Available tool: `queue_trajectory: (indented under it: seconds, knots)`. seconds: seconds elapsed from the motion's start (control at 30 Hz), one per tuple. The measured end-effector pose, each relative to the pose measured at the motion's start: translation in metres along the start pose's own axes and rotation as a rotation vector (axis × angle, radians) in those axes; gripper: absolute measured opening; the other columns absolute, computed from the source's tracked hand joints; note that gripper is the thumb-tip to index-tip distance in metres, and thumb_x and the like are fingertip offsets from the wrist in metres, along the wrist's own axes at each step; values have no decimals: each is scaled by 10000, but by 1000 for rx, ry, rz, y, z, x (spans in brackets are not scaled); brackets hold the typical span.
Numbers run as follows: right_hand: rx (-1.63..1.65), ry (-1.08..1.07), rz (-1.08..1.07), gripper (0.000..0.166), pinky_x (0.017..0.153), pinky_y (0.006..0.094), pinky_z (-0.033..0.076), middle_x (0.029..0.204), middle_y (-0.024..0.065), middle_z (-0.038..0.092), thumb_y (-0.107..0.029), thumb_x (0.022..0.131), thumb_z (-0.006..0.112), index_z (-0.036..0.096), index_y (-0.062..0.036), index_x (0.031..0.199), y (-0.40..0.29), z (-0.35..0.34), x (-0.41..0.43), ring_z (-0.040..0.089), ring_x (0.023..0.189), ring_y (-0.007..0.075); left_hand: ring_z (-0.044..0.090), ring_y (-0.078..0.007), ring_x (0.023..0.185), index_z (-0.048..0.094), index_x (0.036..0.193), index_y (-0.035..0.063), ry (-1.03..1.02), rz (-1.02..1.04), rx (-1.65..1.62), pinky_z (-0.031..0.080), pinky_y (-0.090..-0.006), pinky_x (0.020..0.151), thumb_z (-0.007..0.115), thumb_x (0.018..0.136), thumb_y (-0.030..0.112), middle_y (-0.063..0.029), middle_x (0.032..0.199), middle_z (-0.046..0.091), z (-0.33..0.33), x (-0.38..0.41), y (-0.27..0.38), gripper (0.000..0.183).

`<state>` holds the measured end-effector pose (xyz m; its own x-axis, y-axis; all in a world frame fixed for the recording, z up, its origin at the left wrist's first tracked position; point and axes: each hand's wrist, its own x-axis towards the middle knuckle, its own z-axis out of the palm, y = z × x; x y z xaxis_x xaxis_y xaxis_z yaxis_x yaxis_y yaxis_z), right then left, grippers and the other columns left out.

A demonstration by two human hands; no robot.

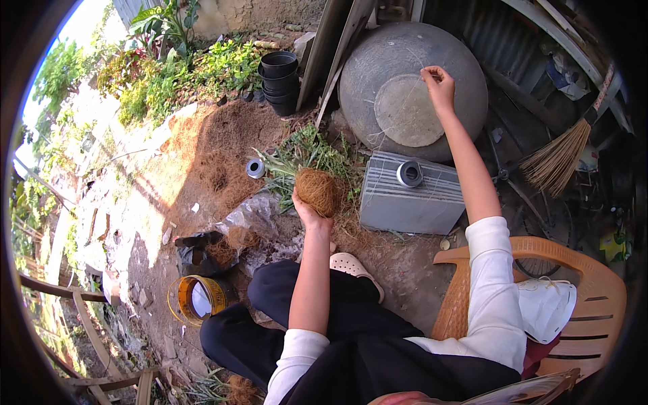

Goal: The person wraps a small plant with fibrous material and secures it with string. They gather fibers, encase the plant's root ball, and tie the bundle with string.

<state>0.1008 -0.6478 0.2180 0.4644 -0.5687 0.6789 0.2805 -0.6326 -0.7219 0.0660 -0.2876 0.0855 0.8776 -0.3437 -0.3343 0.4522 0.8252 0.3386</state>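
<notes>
My left hand [313,216] cradles a ball of brown coconut fibre [318,190] from below. Green, narrow plant leaves [281,167] stick out of the ball's far side. Raised well to the right, my right hand [439,87] pinches a thin pale thread [405,104] between thumb and fingertips. The thread is faint, and its full run cannot be followed. Below that hand, a spool [409,174] with a dark centre sits on a grey ridged block [410,210]. Another spool [254,168] lies on the ground left of the ball.
Loose coir [223,172] covers the ground beside cut greenery [324,152]. A black bag [202,253] and yellow bucket [202,298] stand left. Behind are stacked black pots [280,83] and a large grey basin [354,96]. A plastic chair [582,314] and broom [559,154] are right.
</notes>
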Motion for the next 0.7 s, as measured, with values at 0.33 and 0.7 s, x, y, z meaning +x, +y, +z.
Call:
queue_trajectory:
  seconds: [0.33,0.7]
  knots:
    - [51,-890,408,44,508,223,406,710,23,573,-107,829,539,535,-70,807,-110,-11,-2,504,548,80,531,-274,1027,475,1196,131,-11,71,64,432,-452,868,287,878,473,-84,1131,547,-14,-14,22,503]
    - [-60,-1179,-99,116,617,272,407,687,18,556,-120,793,593,580,-5,790,-169,54,-88,483,652,93,543,-277,1003,499,1164,118,-149,55,95,442,-432,860,294,892,445,-90,1108,564,3,-53,74,472]
